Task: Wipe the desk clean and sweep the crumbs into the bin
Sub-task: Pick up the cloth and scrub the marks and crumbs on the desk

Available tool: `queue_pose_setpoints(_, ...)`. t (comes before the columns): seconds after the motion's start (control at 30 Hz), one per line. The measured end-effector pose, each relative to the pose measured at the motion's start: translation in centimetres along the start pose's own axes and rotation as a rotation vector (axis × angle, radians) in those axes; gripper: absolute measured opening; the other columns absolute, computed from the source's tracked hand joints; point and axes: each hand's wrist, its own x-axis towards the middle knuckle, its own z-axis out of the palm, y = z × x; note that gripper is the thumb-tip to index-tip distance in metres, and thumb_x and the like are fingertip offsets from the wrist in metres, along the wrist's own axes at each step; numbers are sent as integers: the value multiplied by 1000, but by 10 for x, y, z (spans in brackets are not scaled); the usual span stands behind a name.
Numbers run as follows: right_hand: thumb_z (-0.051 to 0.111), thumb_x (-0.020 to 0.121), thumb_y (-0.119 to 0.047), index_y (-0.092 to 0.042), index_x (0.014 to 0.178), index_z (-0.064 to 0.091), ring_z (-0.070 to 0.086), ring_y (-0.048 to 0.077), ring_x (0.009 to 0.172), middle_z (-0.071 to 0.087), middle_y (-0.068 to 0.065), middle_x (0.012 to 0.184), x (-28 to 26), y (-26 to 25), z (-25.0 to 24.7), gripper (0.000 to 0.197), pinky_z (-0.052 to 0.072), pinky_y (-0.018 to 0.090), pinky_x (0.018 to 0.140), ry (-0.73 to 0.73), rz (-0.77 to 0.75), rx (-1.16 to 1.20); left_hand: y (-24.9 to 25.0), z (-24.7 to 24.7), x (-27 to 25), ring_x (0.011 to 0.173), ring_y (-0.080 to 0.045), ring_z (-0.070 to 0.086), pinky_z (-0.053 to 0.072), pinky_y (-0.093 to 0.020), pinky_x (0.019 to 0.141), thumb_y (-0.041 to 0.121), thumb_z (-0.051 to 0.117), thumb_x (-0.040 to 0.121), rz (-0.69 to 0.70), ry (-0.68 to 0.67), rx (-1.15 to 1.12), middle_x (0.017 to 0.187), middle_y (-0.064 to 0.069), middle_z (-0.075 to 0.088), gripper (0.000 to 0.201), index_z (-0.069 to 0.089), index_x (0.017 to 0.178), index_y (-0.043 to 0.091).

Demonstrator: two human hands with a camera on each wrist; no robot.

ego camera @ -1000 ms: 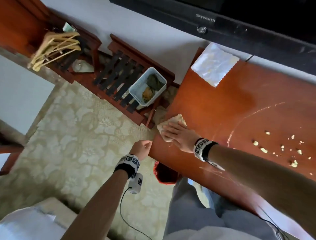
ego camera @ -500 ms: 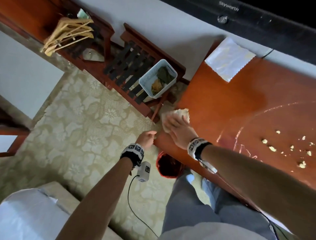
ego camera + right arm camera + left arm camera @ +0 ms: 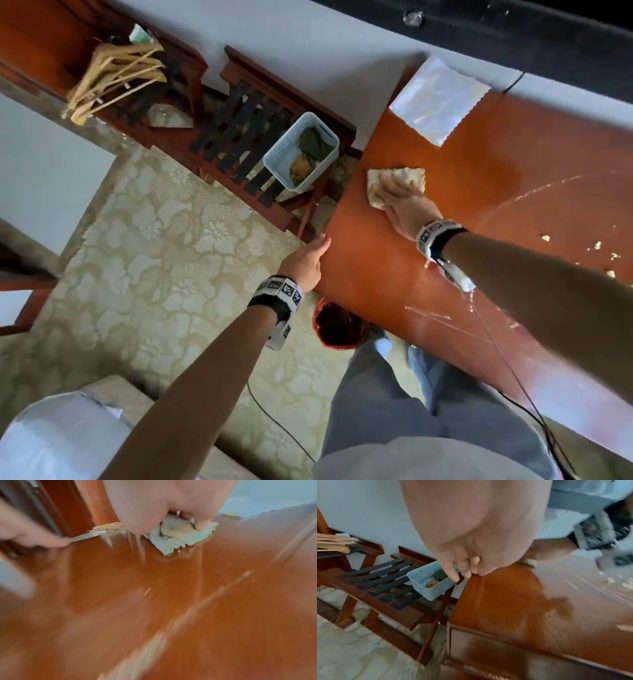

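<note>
My right hand (image 3: pixel 399 202) lies flat on a crumpled pale cloth (image 3: pixel 412 176) and presses it onto the red-brown desk (image 3: pixel 428 274) near the desk's left end. The right wrist view shows the bunched cloth (image 3: pixel 173 536) under my thumb and fingertips, with wet streaks around it. My left hand (image 3: pixel 306 260) rests its fingertips on the desk's left edge and holds nothing; the left wrist view shows its fingers (image 3: pixel 467 568) loosely bent. Several pale crumbs (image 3: pixel 597 245) lie on the desk to the right. A red bin (image 3: pixel 339 329) stands on the floor, partly under the desk's near edge.
A white napkin (image 3: pixel 438 99) lies at the desk's back left corner, below a black television (image 3: pixel 513 34). Left of the desk is a wooden rack (image 3: pixel 239 133) carrying a light blue basket (image 3: pixel 284 157), with wooden hangers (image 3: pixel 113 78) further left. A cable (image 3: pixel 513 373) trails along my right arm.
My right hand has slid the cloth away from the desk's left edge, towards the back of the desk. My left hand has stayed at the desk's left edge.
</note>
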Motion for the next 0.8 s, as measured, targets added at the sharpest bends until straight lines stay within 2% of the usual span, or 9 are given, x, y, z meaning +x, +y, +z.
queue_pose_setpoints(0.1, 30, 105, -34, -29, 156, 22, 7, 25, 153, 11, -5, 165, 28, 14, -2, 52, 12, 51, 123, -1, 143, 12, 2, 5, -3, 120, -14, 60, 49, -18, 77, -8, 43, 95, -21, -35, 40, 167, 19, 15, 80, 22, 161, 33)
queue_pose_setpoints(0.17, 35, 104, -30, -29, 157, 19, 8, 27, 152, 10, -2, 166, 13, -4, 13, 55, 16, 52, 122, 1, 134, -40, 0, 6, -2, 110, -14, 64, 54, -22, 73, -10, 43, 92, -39, -45, 51, 166, 22, 15, 85, 22, 161, 35)
queue_pose_setpoints(0.27, 47, 100, -27, -30, 154, 27, 13, 27, 152, 18, -2, 164, -58, -45, 49, 58, 21, 53, 120, -36, -109, -27, 3, 1, -1, 119, -15, 61, 57, -30, 88, -6, 42, 94, -31, -53, 68, 165, 21, 19, 78, 26, 160, 33)
queue_pose_setpoints(0.37, 45, 98, -35, -34, 151, 34, 10, 20, 152, 21, -9, 163, -137, -67, 79, 54, 14, 50, 122, -163, -426, 13, 15, -3, 4, 144, -13, 41, 42, -30, 112, 3, 42, 100, -3, 12, 101, 166, 10, 26, 62, 32, 159, 23)
queue_pose_setpoints(0.47, 52, 93, -32, -34, 149, 40, 14, 17, 152, 24, -11, 162, -175, -53, 90, 57, 21, 50, 120, -218, -558, -64, 32, -2, 12, 154, -11, 19, 33, -31, 120, 0, 45, 99, 51, 21, 123, 170, 6, 12, 71, 18, 162, 20)
queue_pose_setpoints(0.57, 59, 94, -26, -35, 152, 35, 9, 16, 152, 18, -12, 163, -165, -20, 75, 64, 18, 46, 122, -178, -417, -61, 49, 2, 25, 157, -16, -1, 30, -38, 122, 0, 59, 94, 91, -65, 151, 170, 5, -7, 96, -4, 163, 22)
queue_pose_setpoints(0.67, 48, 100, -19, -33, 153, 29, 6, 22, 152, 13, -7, 164, -118, 19, 36, 59, 14, 44, 123, -58, -145, -45, 58, 12, 35, 157, -25, -7, 17, -46, 126, 30, 86, 79, 74, -127, 167, 170, 2, -11, 130, -14, 161, 25)
queue_pose_setpoints(0.73, 42, 101, -20, -31, 154, 27, 9, 26, 152, 13, -2, 165, -75, 56, 5, 56, 18, 48, 122, 1, 40, -26, 59, 23, 38, 156, -26, -9, 9, -47, 127, 50, 91, 65, 40, -150, 206, 170, 2, -14, 146, -16, 160, 26)
queue_pose_setpoints(0.8, 39, 103, -25, -29, 155, 25, 10, 28, 152, 13, -2, 165, -36, 95, -23, 54, 18, 52, 121, 25, 214, 11, 55, 34, 39, 156, -25, -12, 8, -45, 126, 56, 93, 58, 28, -155, 270, 169, 3, -19, 152, -15, 160, 24)
